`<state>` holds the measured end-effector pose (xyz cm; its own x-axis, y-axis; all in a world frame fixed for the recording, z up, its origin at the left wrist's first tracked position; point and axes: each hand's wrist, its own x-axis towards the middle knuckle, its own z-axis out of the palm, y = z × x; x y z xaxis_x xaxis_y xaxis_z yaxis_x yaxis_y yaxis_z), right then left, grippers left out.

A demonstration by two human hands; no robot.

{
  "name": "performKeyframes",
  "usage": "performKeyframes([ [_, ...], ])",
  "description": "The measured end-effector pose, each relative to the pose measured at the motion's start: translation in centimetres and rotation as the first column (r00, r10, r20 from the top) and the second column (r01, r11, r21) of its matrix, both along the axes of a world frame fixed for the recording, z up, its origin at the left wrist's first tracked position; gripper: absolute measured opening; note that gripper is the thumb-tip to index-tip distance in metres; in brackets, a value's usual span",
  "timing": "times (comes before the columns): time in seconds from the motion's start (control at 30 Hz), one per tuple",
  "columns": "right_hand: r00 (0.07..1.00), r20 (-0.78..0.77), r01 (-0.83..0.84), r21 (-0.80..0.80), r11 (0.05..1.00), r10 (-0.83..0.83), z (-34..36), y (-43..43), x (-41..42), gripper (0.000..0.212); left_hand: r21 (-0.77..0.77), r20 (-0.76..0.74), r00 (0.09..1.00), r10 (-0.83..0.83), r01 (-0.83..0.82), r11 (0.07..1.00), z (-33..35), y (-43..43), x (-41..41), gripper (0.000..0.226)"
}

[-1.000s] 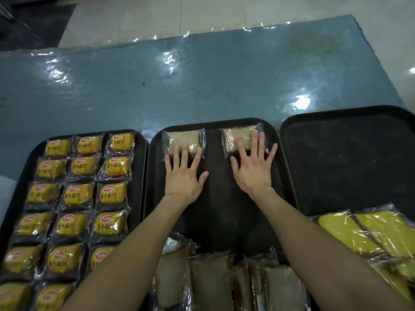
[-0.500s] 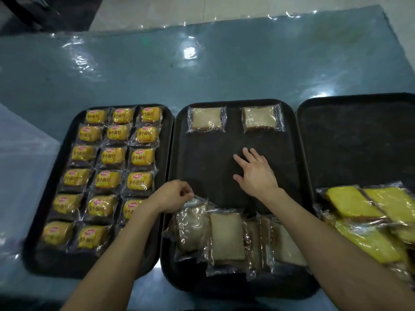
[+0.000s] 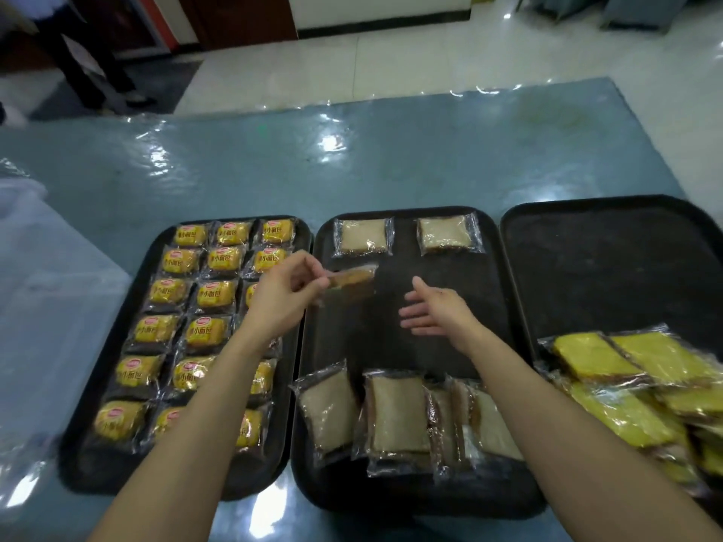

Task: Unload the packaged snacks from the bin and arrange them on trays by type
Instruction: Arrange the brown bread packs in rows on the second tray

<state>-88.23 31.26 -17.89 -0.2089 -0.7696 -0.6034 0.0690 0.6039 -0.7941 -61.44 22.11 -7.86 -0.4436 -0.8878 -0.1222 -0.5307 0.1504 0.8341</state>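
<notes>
snack packs [image 3: 395, 414]: glossy clear plastic | trays [image 3: 610, 267]: matt black | table cover [image 3: 352, 170]: shiny film

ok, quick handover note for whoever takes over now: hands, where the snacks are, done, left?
Left hand: pinches a beige pack above the middle tray, on the near side of the two beige packs laid at its far end.
Right hand: open, holds nothing, over the same tray.
Done: left tray looks full of yellow bun packs in rows.
Left: lay out the beige pile at the middle tray's near end, then the yellow cake packs heaped on the right tray.
</notes>
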Motion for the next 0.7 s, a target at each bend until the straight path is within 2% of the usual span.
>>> performKeyframes([
  [0.03,0.955,0.282,0.096,-0.009,0.995,-0.089,0.9,0.0,0.2,0.066,-0.014,-0.035,0.999,-0.004,0.003,1.000,0.0,0.5,-0.7,0.010],
  [0.07,0.884,0.452,0.139,-0.008,0.990,-0.120,1.8,0.0,0.5,0.072,-0.021,-0.039,0.999,-0.031,0.030,0.999,-0.5,1.1,-1.4,0.012],
  [0.1,0.840,0.528,0.161,-0.018,0.987,-0.127,2.5,-0.1,0.9,0.072,-0.014,-0.022,0.997,-0.076,0.076,0.997,-1.2,1.9,-2.0,0.015],
  [0.13,0.839,0.529,0.175,-0.042,0.984,-0.127,2.9,-0.3,1.3,0.065,0.003,0.014,0.992,-0.129,0.129,0.992,-2.0,2.6,-2.4,0.017],
  [0.2,0.916,0.372,0.196,-0.087,0.977,-0.150,2.9,-0.4,2.0,0.042,0.033,0.056,0.976,-0.212,0.211,0.977,-3.8,3.7,-2.6,0.020],
  [0.23,0.942,0.287,0.209,-0.100,0.973,-0.173,2.6,-0.3,2.0,0.041,0.039,0.031,0.975,-0.219,0.217,0.975,-4.5,4.0,-2.5,0.018],
  [0.3,0.959,0.218,0.209,-0.113,0.971,-0.181,2.1,0.3,1.7,0.042,0.027,-0.049,0.993,-0.106,0.108,0.994,-5.4,4.2,-2.1,0.012],
  [0.37,0.961,0.231,0.186,-0.140,0.973,-0.150,1.9,1.0,1.1,0.040,0.050,-0.097,0.988,0.123,-0.119,0.992,-6.1,3.5,-1.8,0.015],
  [0.43,0.964,0.253,0.126,-0.151,0.980,-0.085,1.8,1.5,0.6,0.039,0.244,-0.130,0.949,0.288,-0.251,0.937,-6.5,2.8,-2.0,0.034],
  [0.5,0.968,0.249,0.074,-0.182,0.980,-0.027,1.9,1.6,0.2,0.040,0.480,-0.141,0.933,0.331,-0.228,0.847,-6.9,2.2,-2.3,0.050],
  [0.53,0.970,0.244,0.061,-0.198,0.978,-0.011,2.0,1.6,0.0,0.039,0.552,-0.148,0.936,0.318,-0.189,0.812,-6.9,2.1,-2.5,0.050],
  [0.63,0.971,0.240,0.047,-0.222,0.974,0.007,1.8,1.5,-0.9,0.039,0.602,-0.141,0.958,0.250,-0.117,0.790,-7.5,1.8,-2.9,0.043],
  [0.7,0.969,0.239,-0.010,-0.230,0.973,0.066,1.1,1.5,-1.5,0.039,0.637,-0.169,0.951,0.261,-0.097,0.765,-8.4,1.6,-3.0,0.042],
])
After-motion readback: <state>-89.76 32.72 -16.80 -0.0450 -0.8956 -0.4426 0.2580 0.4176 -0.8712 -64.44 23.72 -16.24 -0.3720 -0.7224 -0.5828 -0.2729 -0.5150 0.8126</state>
